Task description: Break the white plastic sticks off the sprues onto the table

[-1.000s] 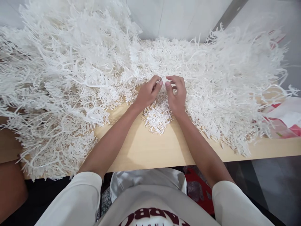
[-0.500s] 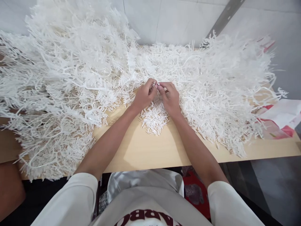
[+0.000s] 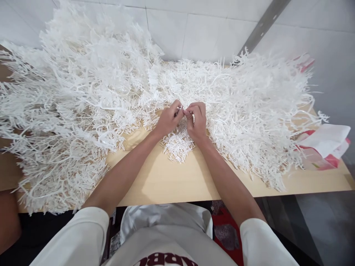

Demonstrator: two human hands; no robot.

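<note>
My left hand (image 3: pixel 169 119) is closed in a pinch, and a thin white branching plastic piece (image 3: pixel 180 108) shows at its fingertips. Close against it, my right hand (image 3: pixel 197 122) is also pinched, thumb to curled fingers, at the same piece. Its exact grip is too small to make out. Under both hands lies a small heap of short white plastic bits (image 3: pixel 179 147). Large tangled piles of white branching plastic strands rise to the left (image 3: pixel 74 107) and right (image 3: pixel 249 118) of my hands.
The pale wooden table (image 3: pixel 172 184) shows along its front edge. A white and pink plastic bag (image 3: pixel 324 142) lies at the right end. Behind stands a tiled wall (image 3: pixel 208 33) with a grey metal bar (image 3: pixel 260 31). Part of another person (image 3: pixel 8 221) shows at lower left.
My right fingers have curled more and the wrist has turned slightly. Both hands stay together over the small heap. The whole view has shifted a little.
</note>
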